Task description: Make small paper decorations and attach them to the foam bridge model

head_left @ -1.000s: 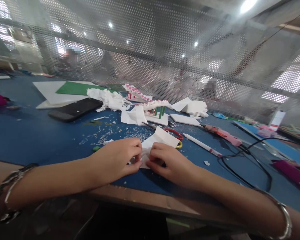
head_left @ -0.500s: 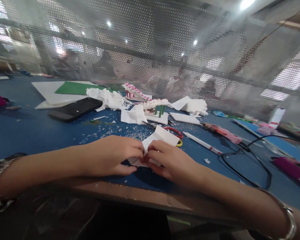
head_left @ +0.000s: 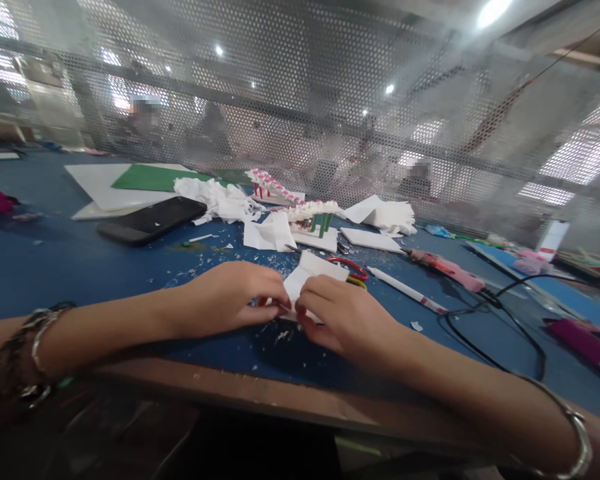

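A creased piece of white paper [head_left: 313, 268] is pinched between my two hands near the table's front edge. My left hand [head_left: 247, 293] grips its lower left side, thumb and fingers pressed together. Opposite it, my right hand [head_left: 337, 310] has its fingers curled over the lower right part; the paper under them is hidden. Just behind the paper lie scissors with red and yellow handles [head_left: 353, 267], partly covered. Farther back stands a small white model [head_left: 313, 212] with pink spots and green and red posts.
On the blue table [head_left: 145, 267] lie a black phone [head_left: 153, 220], crumpled white tissue [head_left: 220, 199], a white marker [head_left: 405, 290] and a pink glue gun [head_left: 447, 268] with a black cable [head_left: 523, 317]. White scraps are scattered about. A perforated metal screen [head_left: 290, 87] rises behind.
The paper has been drawn in and its lower part folded up between my fingers. My left hand has shifted slightly up, its thumb now nearer its fingers.
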### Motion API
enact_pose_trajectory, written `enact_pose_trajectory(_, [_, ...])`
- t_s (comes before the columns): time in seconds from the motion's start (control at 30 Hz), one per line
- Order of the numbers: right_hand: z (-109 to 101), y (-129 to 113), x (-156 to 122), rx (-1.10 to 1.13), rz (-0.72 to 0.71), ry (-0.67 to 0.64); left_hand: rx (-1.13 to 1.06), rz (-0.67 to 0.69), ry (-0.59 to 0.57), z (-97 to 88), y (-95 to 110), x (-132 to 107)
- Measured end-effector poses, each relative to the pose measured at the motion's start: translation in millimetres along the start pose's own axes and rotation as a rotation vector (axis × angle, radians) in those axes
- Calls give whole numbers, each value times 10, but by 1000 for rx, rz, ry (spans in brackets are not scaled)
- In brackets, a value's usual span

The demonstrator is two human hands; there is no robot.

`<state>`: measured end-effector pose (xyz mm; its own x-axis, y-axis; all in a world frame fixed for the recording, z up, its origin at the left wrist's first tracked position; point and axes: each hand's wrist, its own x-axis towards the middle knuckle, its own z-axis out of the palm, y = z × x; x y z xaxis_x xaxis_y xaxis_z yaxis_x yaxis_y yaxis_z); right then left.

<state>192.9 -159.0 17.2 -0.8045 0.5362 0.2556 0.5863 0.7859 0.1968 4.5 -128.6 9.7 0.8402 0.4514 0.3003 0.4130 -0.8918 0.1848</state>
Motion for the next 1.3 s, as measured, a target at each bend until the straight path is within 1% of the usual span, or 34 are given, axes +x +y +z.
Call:
enact_pose_trajectory(0.07, [-41, 35, 2, 2, -10, 59, 81, -13, 89, -27, 31, 32])
enact_pose_trajectory(0.13, [-79, 50, -10, -43, -54, 112, 266, 23, 175, -43, 103, 44])
enact_pose_trajectory(0.23, [-108, 23, -75, -191, -168, 167, 568, 186, 275, -19, 236, 3])
enact_pose_trajectory(0.27, [-108, 7, -109, -230, -223, 178, 615, 239, 288, 3, 272, -21])
enact_pose_trajectory(0.3, [-103, -7, -147, -250, -283, 179, 634, 258, 283, 29, 299, -45])
enact_pose_trajectory(0.33, [-94, -17, -185, -253, -335, 173, 626, 295, 270, 60, 316, -67])
enact_pose_trajectory(0.37, [-80, -22, -221, -245, -364, 156, 595, 337, 242, 93, 323, -83])
enact_pose_trajectory(0.4, [-63, -20, -252, -230, -374, 136, 543, 346, 205, 125, 322, -93])
enact_pose_trajectory(0.47, [-27, -3, -293, -164, -342, 74, 428, 339, 127, 181, 309, -93])
enact_pose_trajectory(0.57, [20, 31, -308, 48, -227, -20, 271, 217, 22, 216, 298, -77])
enact_pose_trajectory(0.67, [51, 25, -296, 226, -79, -39, 112, 77, -37, 195, 310, -87])
enact_pose_trajectory(0.73, [67, -7, -287, 237, -21, -36, 7, 7, -49, 169, 314, -108])
enact_pose_trajectory(0.83, [91, -62, -275, 179, -32, -16, -102, -62, -41, 141, 296, -127])
enact_pose_trajectory(0.93, [110, -88, -266, 191, -17, 2, -93, -88, -1, 131, 263, -119])
enact_pose_trajectory(1.1, [127, -69, -242, 358, 154, -14, 22, -100, 66, 140, 240, -98])
enact_pose_trajectory(1.2, [133, -62, -224, 394, 200, -23, 54, -103, 61, 140, 250, -72])
enact_pose_trajectory(1.3, [133, -75, -208, 361, 220, -32, 92, -128, 18, 127, 251, -24])
